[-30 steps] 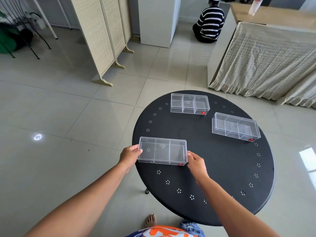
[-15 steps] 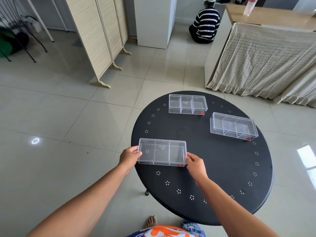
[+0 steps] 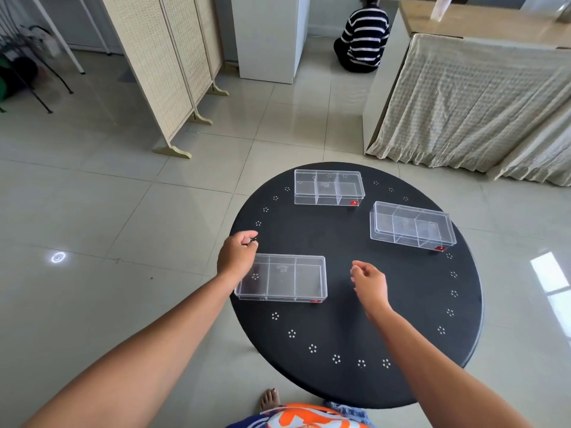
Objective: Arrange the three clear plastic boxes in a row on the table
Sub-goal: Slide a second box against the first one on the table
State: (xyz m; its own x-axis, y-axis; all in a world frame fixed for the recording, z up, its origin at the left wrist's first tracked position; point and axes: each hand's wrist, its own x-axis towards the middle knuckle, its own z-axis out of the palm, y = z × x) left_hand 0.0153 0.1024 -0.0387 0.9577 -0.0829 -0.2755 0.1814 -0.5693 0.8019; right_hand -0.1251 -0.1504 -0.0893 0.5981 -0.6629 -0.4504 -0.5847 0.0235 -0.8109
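Three clear plastic boxes with dividers lie on a round black table (image 3: 355, 322). The near box (image 3: 290, 278) rests flat by the table's left front edge. A second box (image 3: 327, 186) lies at the far edge, and a third box (image 3: 411, 225) sits angled at the right. My left hand (image 3: 236, 253) hovers over the near box's far left corner, fingers curled, holding nothing. My right hand (image 3: 369, 282) is a short way to the right of that box, apart from it, its fingers loosely spread and empty.
A woven folding screen (image 3: 167, 63) stands on the tiled floor at the far left. A cloth-draped counter (image 3: 479, 97) is at the far right. A person in a striped top (image 3: 364, 35) sits on the floor beyond, beside a white cabinet (image 3: 268, 35).
Both hands have let go of the near box, which now rests on the table. The left hand rose over its far left corner; the right hand drew away to the right.
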